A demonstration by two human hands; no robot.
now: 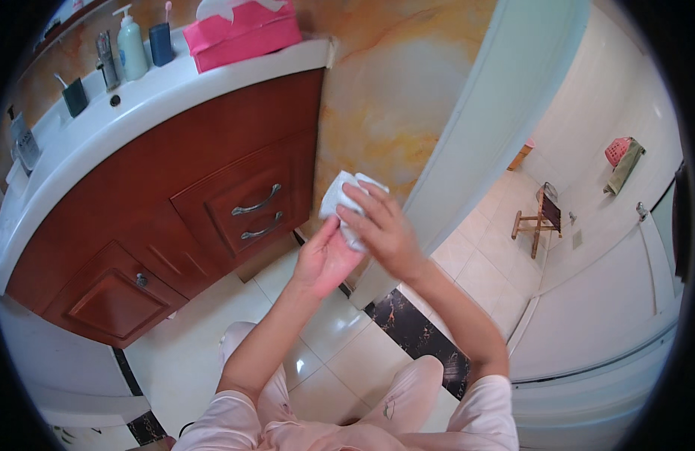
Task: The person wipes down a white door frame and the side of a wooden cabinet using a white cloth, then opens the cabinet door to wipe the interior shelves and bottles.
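Observation:
A folded white cloth or tissue (337, 197) is between my two hands, in front of the marbled wall. My left hand (328, 259) supports it from below, palm turned up, with the thumb along its lower edge. Over its top lies my right hand (384, 231), fingers bent across the white folds and slightly blurred. The bundle hides part of the left fingers. Whether it is paper or fabric cannot be made out.
To the left stands a white washbasin counter (173, 84) over a red-brown cabinet (156, 186). It bears a pink tissue box (246, 39), a pump bottle (132, 48) and a faucet (106, 62). Right of the door frame (466, 129), a folding stool (542, 220) stands on tiles.

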